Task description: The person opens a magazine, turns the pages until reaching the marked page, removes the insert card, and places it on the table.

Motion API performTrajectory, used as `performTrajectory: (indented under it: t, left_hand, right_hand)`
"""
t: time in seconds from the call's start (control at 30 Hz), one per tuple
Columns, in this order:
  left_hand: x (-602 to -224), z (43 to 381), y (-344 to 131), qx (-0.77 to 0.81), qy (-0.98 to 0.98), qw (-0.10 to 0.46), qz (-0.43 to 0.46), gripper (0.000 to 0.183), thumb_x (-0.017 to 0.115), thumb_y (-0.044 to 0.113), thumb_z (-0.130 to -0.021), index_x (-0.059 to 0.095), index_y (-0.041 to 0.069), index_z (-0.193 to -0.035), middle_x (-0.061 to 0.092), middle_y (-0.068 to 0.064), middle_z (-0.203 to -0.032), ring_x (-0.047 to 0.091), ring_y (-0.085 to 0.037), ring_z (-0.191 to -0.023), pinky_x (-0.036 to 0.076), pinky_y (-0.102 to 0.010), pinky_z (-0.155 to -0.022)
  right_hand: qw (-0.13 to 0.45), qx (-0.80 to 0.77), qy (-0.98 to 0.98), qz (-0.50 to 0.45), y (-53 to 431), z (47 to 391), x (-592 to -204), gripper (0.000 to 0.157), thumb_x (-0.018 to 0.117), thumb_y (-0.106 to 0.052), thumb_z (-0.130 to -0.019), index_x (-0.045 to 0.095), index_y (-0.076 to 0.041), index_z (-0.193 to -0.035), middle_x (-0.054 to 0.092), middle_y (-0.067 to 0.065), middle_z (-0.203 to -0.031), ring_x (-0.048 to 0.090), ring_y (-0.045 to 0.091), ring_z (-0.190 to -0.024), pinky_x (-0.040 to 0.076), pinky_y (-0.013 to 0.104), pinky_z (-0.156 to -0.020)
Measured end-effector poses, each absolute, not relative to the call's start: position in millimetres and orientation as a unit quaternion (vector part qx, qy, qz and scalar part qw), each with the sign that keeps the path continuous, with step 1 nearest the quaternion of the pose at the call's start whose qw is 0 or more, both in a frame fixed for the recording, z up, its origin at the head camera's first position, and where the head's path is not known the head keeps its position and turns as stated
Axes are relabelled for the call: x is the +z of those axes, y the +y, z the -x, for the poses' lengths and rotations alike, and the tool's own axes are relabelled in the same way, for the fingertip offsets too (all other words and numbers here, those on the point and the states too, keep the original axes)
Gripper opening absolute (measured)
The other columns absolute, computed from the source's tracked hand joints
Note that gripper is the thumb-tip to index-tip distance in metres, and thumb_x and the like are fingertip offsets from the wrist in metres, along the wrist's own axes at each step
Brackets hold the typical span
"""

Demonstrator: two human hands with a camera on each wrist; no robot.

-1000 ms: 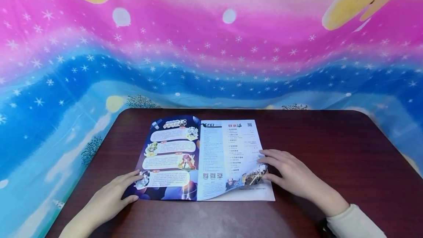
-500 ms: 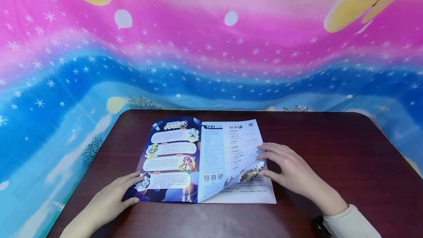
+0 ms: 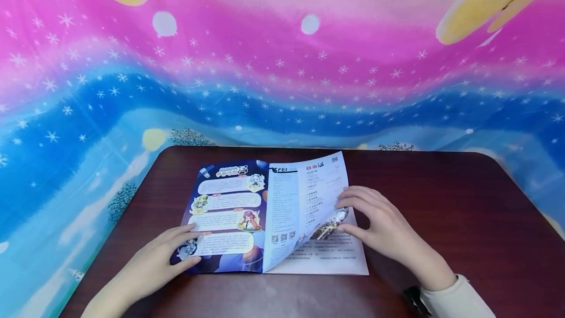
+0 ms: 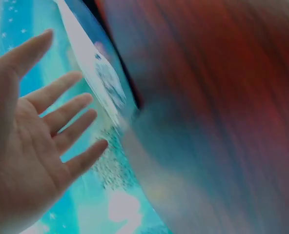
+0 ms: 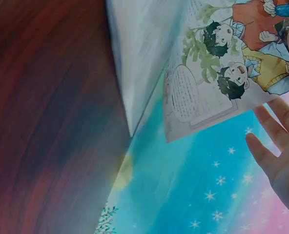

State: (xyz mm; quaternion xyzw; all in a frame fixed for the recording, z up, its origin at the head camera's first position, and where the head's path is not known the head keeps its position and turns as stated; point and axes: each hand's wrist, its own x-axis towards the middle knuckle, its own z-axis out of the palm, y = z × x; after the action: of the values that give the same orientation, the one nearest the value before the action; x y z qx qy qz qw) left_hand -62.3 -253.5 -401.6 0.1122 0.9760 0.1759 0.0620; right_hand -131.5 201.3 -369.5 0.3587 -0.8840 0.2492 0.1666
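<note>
An open magazine (image 3: pixel 229 256) lies on the table, its left page dark blue with cartoon figures and white text boxes. My left hand (image 3: pixel 152 261) rests at that page's lower left edge, fingers fairly straight; the left wrist view shows its spread fingers (image 4: pixel 69 126) beside the magazine's edge (image 4: pixel 105 78). On the other side, my right hand (image 3: pixel 388 225) pinches the outer edge of the white contents page (image 3: pixel 287 200), which is lifted and curled. Beneath it, part of a text page (image 3: pixel 340 256) shows. In the right wrist view, the lifted page's illustrated back (image 5: pixel 227 73) hides parts of the fingers.
The dark reddish-brown table (image 3: pixel 450 210) has rounded far corners. Behind and beside it hangs a pink and blue cloth (image 3: pixel 282 77) with snowflakes. A dark band (image 3: pixel 415 301) is at the right sleeve (image 3: pixel 459 301).
My right hand has moved slightly left, raising the contents page further and uncovering more of the page below. My left hand has shifted a little right, further onto the blue page.
</note>
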Motion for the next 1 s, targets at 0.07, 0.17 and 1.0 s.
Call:
performTrajectory:
  t: [0.07,0.17,1.0]
  left_hand:
    - [-396,63,-243,0.185,0.973,0.057,-0.127,0.057,0.065,0.058,-0.089,0.065,0.02,-0.132,0.054,-0.011,-0.142,0.048,-0.038,-0.131,0.042,-0.062,-0.099]
    - [-388,65,-224,0.192,0.969,0.041,-0.151,0.052,0.065,0.055,-0.091,0.065,0.023,-0.131,0.056,-0.004,-0.14,0.05,-0.033,-0.13,0.043,-0.06,-0.1]
    - [-365,82,-121,0.306,0.885,-0.154,-0.315,0.053,0.078,0.034,-0.087,0.06,0.025,-0.136,0.059,0.01,-0.135,0.06,-0.009,-0.113,0.054,-0.037,-0.087]
  right_hand:
    - [0.179,0.258,-0.875,-0.37,199,134,-367,0.039,0.083,-0.035,-0.079,0.069,-0.019,-0.112,0.064,-0.005,-0.119,0.053,0.019,-0.121,0.034,0.032,-0.106]
    - [0.189,0.269,-0.864,-0.381,196,136,-364,0.041,0.072,-0.051,-0.086,0.069,-0.019,-0.111,0.065,-0.003,-0.117,0.053,0.018,-0.119,0.034,0.029,-0.106]
    - [0.22,0.316,-0.829,-0.405,159,138,-349,0.038,0.067,-0.049,-0.09,0.07,-0.016,-0.109,0.064,0.001,-0.114,0.054,0.021,-0.115,0.036,0.036,-0.104]
